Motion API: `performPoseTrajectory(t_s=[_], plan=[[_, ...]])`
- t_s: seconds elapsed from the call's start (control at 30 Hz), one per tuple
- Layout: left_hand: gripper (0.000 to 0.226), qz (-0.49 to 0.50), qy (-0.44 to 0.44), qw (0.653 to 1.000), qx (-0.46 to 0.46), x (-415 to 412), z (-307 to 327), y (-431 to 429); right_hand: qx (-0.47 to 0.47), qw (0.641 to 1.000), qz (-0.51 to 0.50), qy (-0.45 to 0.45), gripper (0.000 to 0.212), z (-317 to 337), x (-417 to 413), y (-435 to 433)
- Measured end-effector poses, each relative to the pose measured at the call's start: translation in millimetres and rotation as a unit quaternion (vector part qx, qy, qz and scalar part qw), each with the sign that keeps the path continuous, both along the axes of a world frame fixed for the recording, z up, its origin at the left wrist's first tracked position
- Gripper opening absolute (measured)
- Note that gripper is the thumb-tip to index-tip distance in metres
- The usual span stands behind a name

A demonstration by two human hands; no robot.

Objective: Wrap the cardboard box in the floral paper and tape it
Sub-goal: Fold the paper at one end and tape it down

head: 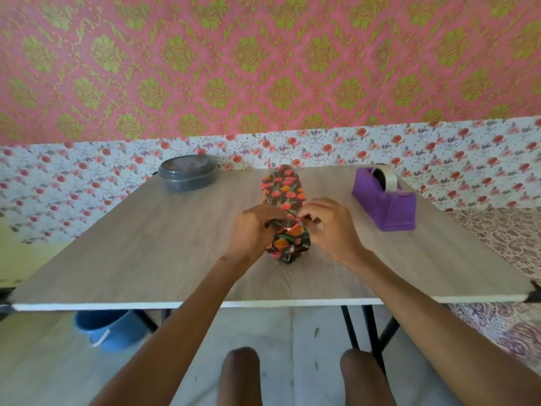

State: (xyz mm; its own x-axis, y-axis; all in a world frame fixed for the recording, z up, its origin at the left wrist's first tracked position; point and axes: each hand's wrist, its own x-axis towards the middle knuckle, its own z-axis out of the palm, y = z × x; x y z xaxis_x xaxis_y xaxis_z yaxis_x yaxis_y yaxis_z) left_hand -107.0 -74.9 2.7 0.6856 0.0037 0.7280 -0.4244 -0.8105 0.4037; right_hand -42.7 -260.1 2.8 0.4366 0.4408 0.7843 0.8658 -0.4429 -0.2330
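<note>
Pinching floral paper flap w/ curled fingers, L hand & R hand, mid table

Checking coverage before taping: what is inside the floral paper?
No cardboard shows: the paper covers whatever it holds on every visible side. The left hand and right hand pinch its folds, hiding that part.

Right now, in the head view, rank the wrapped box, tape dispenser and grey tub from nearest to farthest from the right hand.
1. Wrapped box: centre, pinched in the grip of the right hand.
2. Tape dispenser: just to the hand's right.
3. Grey tub: far left, at the back.
</note>
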Motion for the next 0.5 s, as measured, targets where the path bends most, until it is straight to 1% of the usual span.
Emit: performPoseTrajectory(t_s=[0.13,0.23,0.4,0.5], plan=[[0.036,-0.009,-0.034,0.996,0.077,3.7,-4.1,6.2,0.007,0.998,0.002,-0.062,0.015,-7.7,6.4,-2.8],[0.030,-0.019,-0.075,0.987,0.139,4.5,-11.2,11.9,-0.002,0.993,0.001,-0.121,0.014,-18.1,10.6,-4.9],[0.025,-0.021,-0.158,0.952,0.260,4.7,-16.7,22.1,-0.046,0.978,0.026,-0.204,0.010,-19.0,17.7,-9.4],[0.027,-0.017,-0.185,0.933,0.307,5.0,-24.7,25.6,-0.073,0.972,0.045,-0.219,0.012,-19.8,22.7,-14.9]])
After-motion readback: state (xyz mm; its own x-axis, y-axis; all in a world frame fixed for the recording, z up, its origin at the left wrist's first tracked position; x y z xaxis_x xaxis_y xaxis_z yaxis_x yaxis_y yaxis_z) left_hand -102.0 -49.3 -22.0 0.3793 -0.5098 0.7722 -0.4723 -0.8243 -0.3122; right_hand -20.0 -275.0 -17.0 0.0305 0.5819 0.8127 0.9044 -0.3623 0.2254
